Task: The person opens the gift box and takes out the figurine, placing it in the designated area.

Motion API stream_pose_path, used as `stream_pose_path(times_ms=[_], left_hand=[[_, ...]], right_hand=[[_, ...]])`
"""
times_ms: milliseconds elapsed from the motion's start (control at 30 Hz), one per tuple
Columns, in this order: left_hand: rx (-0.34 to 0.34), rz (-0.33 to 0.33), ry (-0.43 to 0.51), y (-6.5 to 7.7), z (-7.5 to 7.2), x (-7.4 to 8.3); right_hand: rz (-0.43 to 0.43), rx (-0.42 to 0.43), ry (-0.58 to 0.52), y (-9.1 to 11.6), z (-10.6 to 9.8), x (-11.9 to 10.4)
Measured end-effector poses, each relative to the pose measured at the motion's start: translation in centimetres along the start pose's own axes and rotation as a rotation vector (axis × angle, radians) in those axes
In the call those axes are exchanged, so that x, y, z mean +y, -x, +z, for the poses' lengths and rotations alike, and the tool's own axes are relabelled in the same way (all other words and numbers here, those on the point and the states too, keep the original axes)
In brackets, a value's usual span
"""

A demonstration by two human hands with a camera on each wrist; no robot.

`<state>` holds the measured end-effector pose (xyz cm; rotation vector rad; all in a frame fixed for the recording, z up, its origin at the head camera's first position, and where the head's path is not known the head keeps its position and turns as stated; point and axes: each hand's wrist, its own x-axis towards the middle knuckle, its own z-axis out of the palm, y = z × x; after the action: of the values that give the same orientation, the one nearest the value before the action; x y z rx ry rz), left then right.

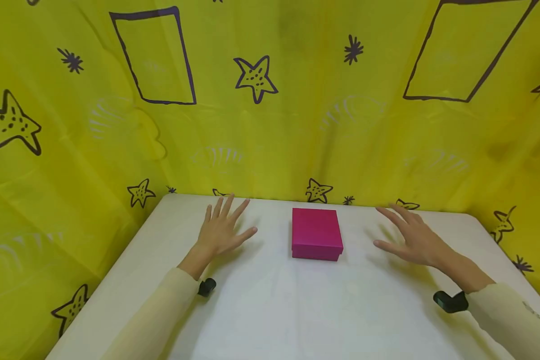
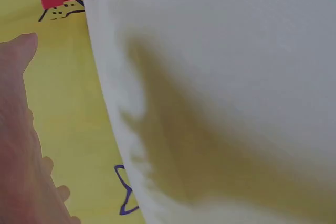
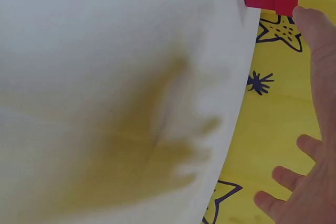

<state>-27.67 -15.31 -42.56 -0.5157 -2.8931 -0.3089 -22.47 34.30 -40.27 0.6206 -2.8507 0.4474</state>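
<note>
Smooth, squarish pink lidded box [image 1: 316, 231].
Left hand [image 1: 220, 232], right hand [image 1: 417, 240] flank it, fingers spread apart; sleeve lettering [image 1: 536, 314] illegible.

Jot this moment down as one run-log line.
left hand: spread, empty | right hand: spread, empty | pink box: closed, on white table, between both hands | behind: yellow patterned backdrop
</note>
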Motion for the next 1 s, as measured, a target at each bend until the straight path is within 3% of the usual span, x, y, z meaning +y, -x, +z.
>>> stream_pose_path(times_ms=[267, 567, 1000], left_hand=[[-0.032, 0.05, 0.09, -1.0, -0.4, 2.0], [-0.117, 0.052, 0.21, -1.7, -0.7, 4.7], [-0.21, 0.158, 0.567, -3.1, 0.5, 8.0]], right_hand=[[0.024, -0.045, -0.16, -1.3, -0.2, -1.1], [0.027, -0.085, -0.29, -2.5, 0.4, -2.6], [0.025, -0.132, -0.432, -4.0, 2.2, -4.5]])
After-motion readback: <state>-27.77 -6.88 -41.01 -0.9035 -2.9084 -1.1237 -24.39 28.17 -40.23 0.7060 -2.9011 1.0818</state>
